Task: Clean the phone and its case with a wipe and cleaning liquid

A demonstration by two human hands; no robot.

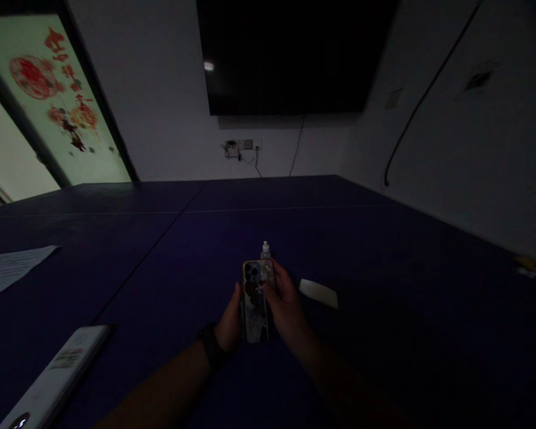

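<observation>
Currently grasping in both hands (288, 310) a gold-rimmed, picture-backed rectangular phone (255, 307), with a small, translucent, white-capped bottle (265, 251) just beyond it.

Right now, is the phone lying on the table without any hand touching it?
No, the left hand and the right hand hold the phone between them.

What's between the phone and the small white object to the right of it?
The right hand lies between them, gripping the phone on the side toward the small white object. The head view shows this.
</observation>
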